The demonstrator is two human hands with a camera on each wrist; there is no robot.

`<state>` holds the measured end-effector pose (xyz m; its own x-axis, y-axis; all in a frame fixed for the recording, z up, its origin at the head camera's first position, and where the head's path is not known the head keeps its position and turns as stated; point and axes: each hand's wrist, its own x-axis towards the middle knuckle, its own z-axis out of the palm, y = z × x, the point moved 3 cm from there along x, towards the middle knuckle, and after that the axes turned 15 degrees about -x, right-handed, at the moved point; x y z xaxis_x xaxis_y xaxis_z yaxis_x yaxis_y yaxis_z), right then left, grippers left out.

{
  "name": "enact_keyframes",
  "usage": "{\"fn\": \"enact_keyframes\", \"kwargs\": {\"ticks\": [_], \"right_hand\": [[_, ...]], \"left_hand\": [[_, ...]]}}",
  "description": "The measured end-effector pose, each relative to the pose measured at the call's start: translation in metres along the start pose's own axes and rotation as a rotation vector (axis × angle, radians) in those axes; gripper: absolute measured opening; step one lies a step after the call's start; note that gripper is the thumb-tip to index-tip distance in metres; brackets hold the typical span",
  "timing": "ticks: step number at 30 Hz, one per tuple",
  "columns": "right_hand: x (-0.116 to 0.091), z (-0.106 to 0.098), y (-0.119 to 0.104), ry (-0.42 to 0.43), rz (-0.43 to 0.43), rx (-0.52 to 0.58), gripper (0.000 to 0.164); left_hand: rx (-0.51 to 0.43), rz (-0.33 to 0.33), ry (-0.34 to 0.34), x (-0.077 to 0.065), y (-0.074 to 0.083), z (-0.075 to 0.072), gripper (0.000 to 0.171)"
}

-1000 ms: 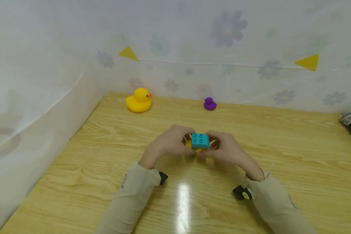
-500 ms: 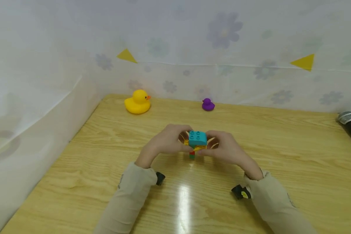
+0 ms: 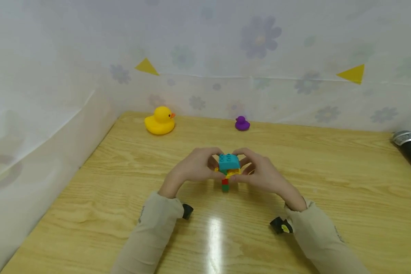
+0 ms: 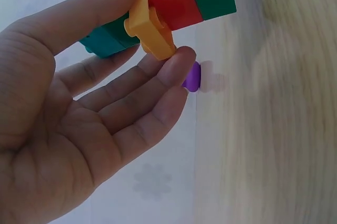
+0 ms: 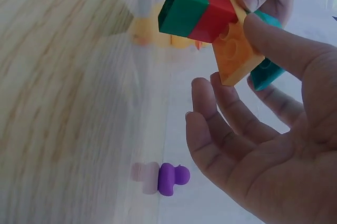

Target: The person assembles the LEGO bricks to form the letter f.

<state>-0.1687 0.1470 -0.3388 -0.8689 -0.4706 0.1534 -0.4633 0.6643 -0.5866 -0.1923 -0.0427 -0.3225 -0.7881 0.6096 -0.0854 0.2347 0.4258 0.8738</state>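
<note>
Both hands hold a small stack of toy building bricks above the table. At its top is a teal brick [image 3: 229,162] with a rounded side and studs facing up. Under that, a yellow-orange piece [image 5: 234,58] juts out sideways, and a red brick [image 5: 215,18] and a green brick [image 5: 182,10] hang below it. My left hand [image 3: 198,165] pinches the stack from the left, thumb on the orange piece in the left wrist view. From the right, my right hand [image 3: 263,171] grips it between thumb and fingers. Some fingertips behind the bricks are hidden in the head view.
A yellow rubber duck [image 3: 160,121] stands at the back left of the wooden table [image 3: 89,213]. Farther right is a small purple duck [image 3: 242,124]. A microphone [image 3: 409,146] lies at the right edge. White flowered cloth [image 3: 205,49] hangs behind.
The brick stack has tilted, so the red and green bricks now show beneath the hands in the head view. Both hands keep hold of it. The whole head view has shifted slightly.
</note>
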Motion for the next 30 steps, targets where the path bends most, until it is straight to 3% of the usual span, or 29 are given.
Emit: {"fn": "enact_keyframes", "kwargs": {"ticks": [10,16,22,30], "right_hand": [[-0.002,0.0,0.002,-0.024,0.061,0.035,0.05],[-0.003,-0.002,0.004,-0.036,0.138,0.048,0.051],[-0.003,-0.002,0.006,-0.055,0.239,0.013,0.054],[-0.002,0.003,0.006,-0.099,0.314,-0.034,0.06]], "left_hand": [[-0.096,-0.056,0.027,0.001,-0.007,-0.003,0.051],[-0.16,-0.102,0.035,0.002,-0.011,-0.003,0.051],[-0.23,-0.099,0.02,0.003,-0.016,0.0,0.04],[-0.22,-0.106,-0.012,0.005,-0.02,0.005,0.029]]}}
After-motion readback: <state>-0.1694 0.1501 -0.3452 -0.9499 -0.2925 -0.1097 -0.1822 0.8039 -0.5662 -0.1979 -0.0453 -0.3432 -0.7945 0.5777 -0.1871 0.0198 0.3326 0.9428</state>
